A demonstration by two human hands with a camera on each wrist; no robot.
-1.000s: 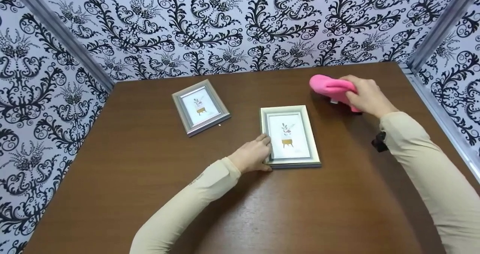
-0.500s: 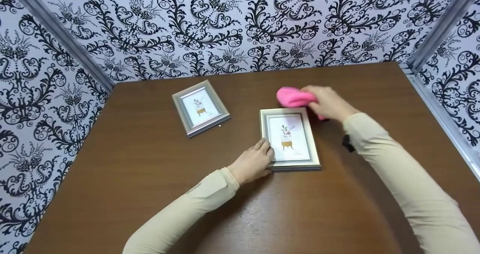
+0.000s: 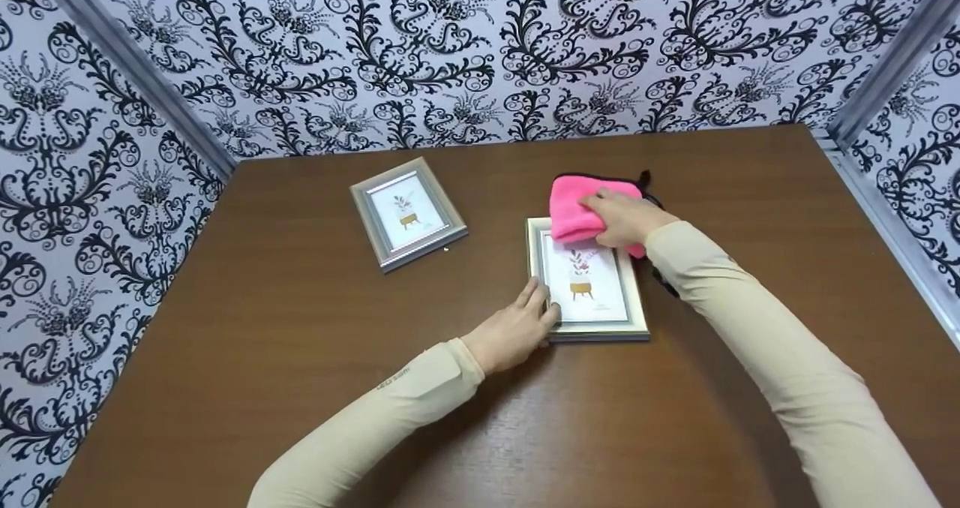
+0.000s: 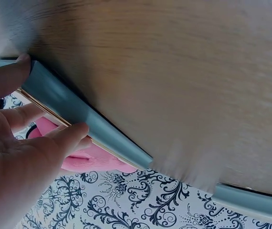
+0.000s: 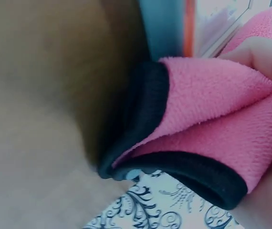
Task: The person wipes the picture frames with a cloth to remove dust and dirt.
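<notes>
A cream picture frame [image 3: 636, 309] with a plant print lies face up on the table. My left hand [image 3: 512, 333] grips its lower left corner, thumb at the near side and fingers along the left edge; the left wrist view shows the fingers [image 4: 71, 136] on the frame's side [image 4: 100, 126]. My right hand [image 3: 624, 217] holds a folded pink cloth [image 3: 574, 204] with black edging over the frame's top end. The cloth hides the far edge and the top of the print. In the right wrist view, the fleecy cloth [image 5: 207, 95] bunches beside the hand.
A second, grey-beige picture frame [image 3: 454, 232] lies turned at an angle to the left on the brown table [image 3: 285, 290]. A tiny white speck [image 3: 446, 249] sits near its corner. Patterned wall panels [image 3: 465, 58] enclose the table at the back and sides.
My right hand has carried the pink cloth leftward from the table's right side and onto the top of the cream frame. My left hand stays at the frame's lower left corner.
</notes>
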